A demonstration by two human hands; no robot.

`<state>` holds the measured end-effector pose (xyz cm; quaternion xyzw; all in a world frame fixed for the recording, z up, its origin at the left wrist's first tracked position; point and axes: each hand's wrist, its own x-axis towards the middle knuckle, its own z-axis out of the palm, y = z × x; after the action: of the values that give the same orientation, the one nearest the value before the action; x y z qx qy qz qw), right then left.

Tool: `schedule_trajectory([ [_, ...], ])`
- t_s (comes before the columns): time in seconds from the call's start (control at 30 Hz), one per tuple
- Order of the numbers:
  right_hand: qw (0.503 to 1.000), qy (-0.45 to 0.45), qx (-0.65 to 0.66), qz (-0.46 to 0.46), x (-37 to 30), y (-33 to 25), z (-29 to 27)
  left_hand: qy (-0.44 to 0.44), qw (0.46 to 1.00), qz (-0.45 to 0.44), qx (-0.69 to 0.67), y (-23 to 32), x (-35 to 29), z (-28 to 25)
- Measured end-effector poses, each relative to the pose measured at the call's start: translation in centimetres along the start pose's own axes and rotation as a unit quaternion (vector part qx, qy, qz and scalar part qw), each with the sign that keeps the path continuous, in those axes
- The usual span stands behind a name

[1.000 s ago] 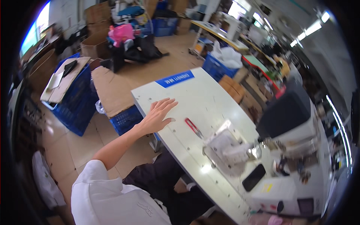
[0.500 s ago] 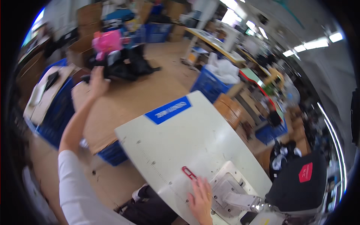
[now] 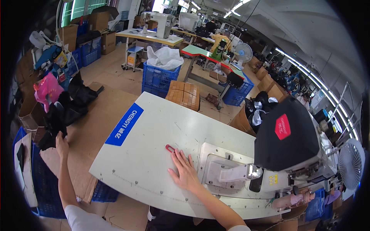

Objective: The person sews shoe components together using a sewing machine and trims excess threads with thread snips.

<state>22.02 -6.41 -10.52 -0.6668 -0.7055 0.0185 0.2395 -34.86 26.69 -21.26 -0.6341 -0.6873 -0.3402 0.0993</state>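
My left hand (image 3: 61, 145) reaches out to the far left, its fingers closed at the lower end of a black fabric piece (image 3: 55, 120). More black fabric (image 3: 75, 109) is heaped beside it on a cardboard-topped surface (image 3: 92, 127). My right hand (image 3: 185, 171) lies flat on the pale sewing machine table (image 3: 154, 127), fingers stretched out and slightly apart. At its fingertips is a small red loop-shaped tool (image 3: 169, 147), partly hidden by the fingers. Just right of that hand is the sewing machine's metal arm and plate (image 3: 231, 173).
A black-covered machine head (image 3: 287, 134) rises at the right, near a white fan (image 3: 351, 163). Beyond the table stand a blue crate (image 3: 160, 77) with white bags and a brown woven box (image 3: 184, 95). A pink bag (image 3: 48, 90) sits behind the black fabric.
The view has swung right and levelled, so the scene sits further left. My left hand stays by the black fabric. My right hand stays on the table beside the red tool.
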Motion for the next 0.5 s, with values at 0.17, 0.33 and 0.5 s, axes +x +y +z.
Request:
schedule_trajectory([
  [0.17,0.997,0.078,-0.012,0.027,-1.0,0.5,0.9,0.151,0.958,0.004,-0.243,7.0,-2.1,-11.3],
  [0.33,0.987,0.142,0.076,0.004,-4.5,-1.3,-0.5,0.113,0.803,-0.075,-0.58,17.9,-6.0,-25.2],
  [0.5,0.942,0.082,0.324,0.041,-7.7,-4.5,-8.2,-0.021,0.66,-0.039,-0.75,24.7,-10.9,-34.1],
])
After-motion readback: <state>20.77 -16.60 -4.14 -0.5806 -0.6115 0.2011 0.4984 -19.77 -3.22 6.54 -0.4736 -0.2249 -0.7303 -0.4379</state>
